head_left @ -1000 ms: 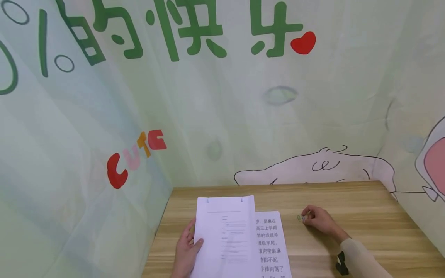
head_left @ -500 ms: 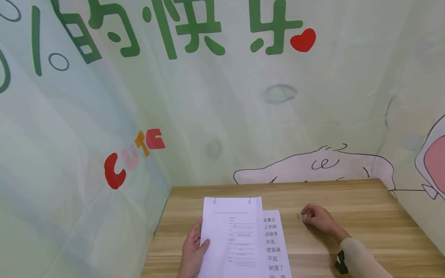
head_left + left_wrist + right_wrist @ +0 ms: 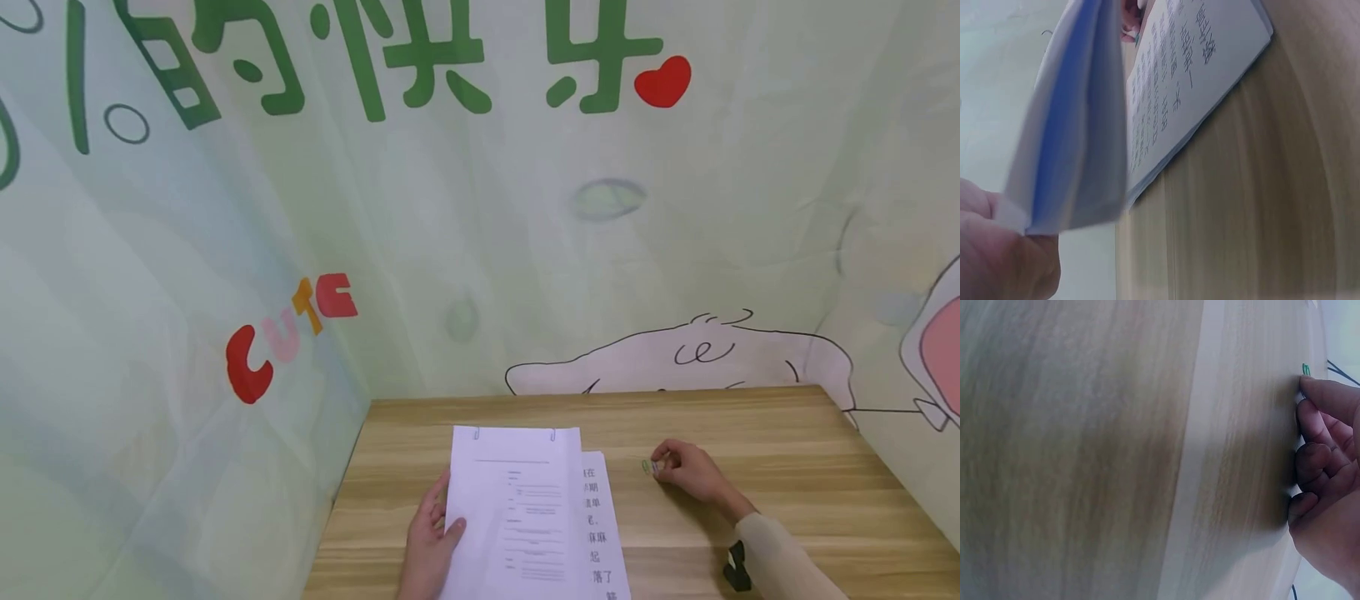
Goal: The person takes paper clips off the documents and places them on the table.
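My left hand point(image 3: 433, 546) grips a clipped bundle of printed sheets point(image 3: 480, 500) by its left edge, thumb on the front. Two paper clips point(image 3: 476, 433) sit along the bundle's top edge. In the left wrist view the bundle point(image 3: 1094, 156) is raised above the table, with a blue layer showing between its white sheets. Partly behind it lies a stack of large-print pages point(image 3: 606, 533). To the right, my right hand point(image 3: 692, 473) rests low at the table, fingers curled, thumb and forefinger pinching a small paper clip. A green paper clip point(image 3: 645, 467) lies right at those fingertips.
The wood-grain table point(image 3: 810, 467) ends at a printed fabric backdrop point(image 3: 450, 250) behind and on both sides. A small black object point(image 3: 737, 567) shows beside the right sleeve point(image 3: 783, 554).
My left hand has shifted the clipped bundle to the right, covering more of the large-print pages. The right hand has stayed in nearly the same place.
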A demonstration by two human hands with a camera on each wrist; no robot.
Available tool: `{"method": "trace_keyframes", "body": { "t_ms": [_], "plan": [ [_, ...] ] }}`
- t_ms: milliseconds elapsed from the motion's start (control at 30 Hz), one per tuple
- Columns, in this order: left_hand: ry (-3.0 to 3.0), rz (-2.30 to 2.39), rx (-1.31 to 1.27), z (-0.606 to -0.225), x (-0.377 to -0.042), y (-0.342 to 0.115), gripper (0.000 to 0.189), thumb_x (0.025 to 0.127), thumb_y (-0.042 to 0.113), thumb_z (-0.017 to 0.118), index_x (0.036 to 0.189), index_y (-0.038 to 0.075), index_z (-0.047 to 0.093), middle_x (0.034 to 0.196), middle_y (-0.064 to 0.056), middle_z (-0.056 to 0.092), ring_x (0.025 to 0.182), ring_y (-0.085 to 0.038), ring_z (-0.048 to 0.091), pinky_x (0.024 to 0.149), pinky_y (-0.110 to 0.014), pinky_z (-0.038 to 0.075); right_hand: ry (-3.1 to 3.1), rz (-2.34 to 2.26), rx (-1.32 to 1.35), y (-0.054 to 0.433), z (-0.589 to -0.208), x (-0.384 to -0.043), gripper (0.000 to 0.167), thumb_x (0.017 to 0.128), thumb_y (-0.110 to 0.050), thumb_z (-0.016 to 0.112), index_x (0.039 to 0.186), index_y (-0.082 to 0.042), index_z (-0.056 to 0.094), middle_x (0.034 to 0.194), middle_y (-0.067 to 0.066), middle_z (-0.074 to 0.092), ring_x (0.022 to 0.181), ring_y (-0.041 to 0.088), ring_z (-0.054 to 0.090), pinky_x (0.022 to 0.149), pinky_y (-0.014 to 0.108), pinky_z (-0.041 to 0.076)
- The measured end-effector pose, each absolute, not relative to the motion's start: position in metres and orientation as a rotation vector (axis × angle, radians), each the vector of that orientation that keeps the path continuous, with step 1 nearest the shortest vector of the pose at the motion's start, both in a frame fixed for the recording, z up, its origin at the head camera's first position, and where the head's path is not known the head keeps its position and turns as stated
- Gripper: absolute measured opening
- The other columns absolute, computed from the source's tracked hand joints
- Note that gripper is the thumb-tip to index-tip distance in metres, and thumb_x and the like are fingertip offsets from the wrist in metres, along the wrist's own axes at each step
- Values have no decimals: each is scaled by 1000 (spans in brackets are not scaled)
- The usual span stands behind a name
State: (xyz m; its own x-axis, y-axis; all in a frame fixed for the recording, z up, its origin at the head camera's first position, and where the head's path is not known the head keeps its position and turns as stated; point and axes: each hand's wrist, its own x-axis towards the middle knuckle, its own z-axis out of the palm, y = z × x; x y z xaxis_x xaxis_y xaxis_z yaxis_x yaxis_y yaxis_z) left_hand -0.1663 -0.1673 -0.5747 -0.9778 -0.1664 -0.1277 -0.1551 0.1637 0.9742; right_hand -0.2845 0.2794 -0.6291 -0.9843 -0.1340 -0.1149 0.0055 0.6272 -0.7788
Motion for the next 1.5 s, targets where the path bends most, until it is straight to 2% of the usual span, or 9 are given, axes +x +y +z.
{"method": "trace_keyframes", "body": {
  "t_ms": [167, 300, 667, 900, 1033, 1167, 1300, 1367, 1500],
  "plan": [
    [-2384, -2024, 292, -576, -164, -162, 76, 93, -13, 62, 162, 13, 42, 131, -28, 67, 99, -27, 72, 79, -40, 63, 2684, -1293, -108, 280, -629, -284, 24, 90, -8, 79, 111, -2, 68, 83, 3, 62, 75, 18, 55, 64, 26, 44],
    [-2360, -2061, 272, -579, -162, -159, 76, 93, -13, 62, 161, 14, 43, 130, -27, 68, 98, -27, 73, 79, -40, 63, 2643, -1317, -67, 280, -628, -285, 28, 90, -12, 75, 115, -2, 67, 86, 5, 65, 79, 19, 58, 69, 29, 47],
    [-2335, -2091, 207, -581, -161, -155, 76, 93, -13, 62, 162, 12, 41, 123, -23, 71, 96, -26, 73, 77, -37, 64, 2618, -1348, -110, 278, -617, -293, 34, 101, -20, 63, 125, 3, 64, 80, 6, 67, 77, 19, 62, 72, 30, 46],
    [-2330, -2074, 197, -581, -159, -152, 77, 92, -12, 62, 162, 11, 40, 118, -21, 71, 91, -25, 73, 74, -36, 64, 2663, -1330, -139, 265, -600, -300, 34, 104, -22, 61, 128, 1, 65, 92, 11, 68, 79, 20, 62, 68, 34, 50],
    [-2323, -2086, 204, -582, -158, -150, 77, 93, -11, 62, 163, 12, 39, 116, -20, 71, 90, -25, 73, 74, -37, 64, 2711, -1312, -212, 252, -588, -307, 32, 106, -22, 59, 128, 1, 67, 90, 11, 69, 81, 20, 61, 72, 35, 49],
    [-2318, -2107, 206, -584, -156, -146, 77, 93, -10, 62, 163, 14, 40, 112, -18, 70, 86, -25, 73, 74, -38, 64, 2707, -1349, -304, 241, -576, -313, 37, 111, -26, 52, 130, 3, 67, 86, 7, 68, 84, 26, 61, 74, 34, 49],
    [-2298, -2130, 205, -585, -154, -141, 77, 93, -11, 62, 163, 14, 40, 116, -20, 70, 87, -25, 72, 74, -38, 64, 2614, -1467, -345, 225, -561, -313, 41, 113, -27, 47, 131, 5, 65, 89, 7, 70, 85, 33, 62, 77, 39, 53],
    [-2290, -2137, 205, -586, -154, -138, 77, 93, -11, 62, 162, 14, 41, 119, -21, 70, 87, -25, 73, 74, -38, 64, 2568, -1507, -353, 215, -554, -310, 40, 113, -28, 48, 131, 4, 66, 92, 7, 71, 86, 30, 63, 82, 42, 53],
    [-2290, -2140, 211, -587, -153, -133, 77, 93, -11, 63, 162, 16, 41, 120, -21, 70, 87, -24, 72, 73, -38, 64, 2494, -1553, -412, 198, -545, -305, 39, 112, -27, 51, 131, 3, 66, 101, 10, 71, 90, 23, 63, 85, 39, 52]
  ]
}}
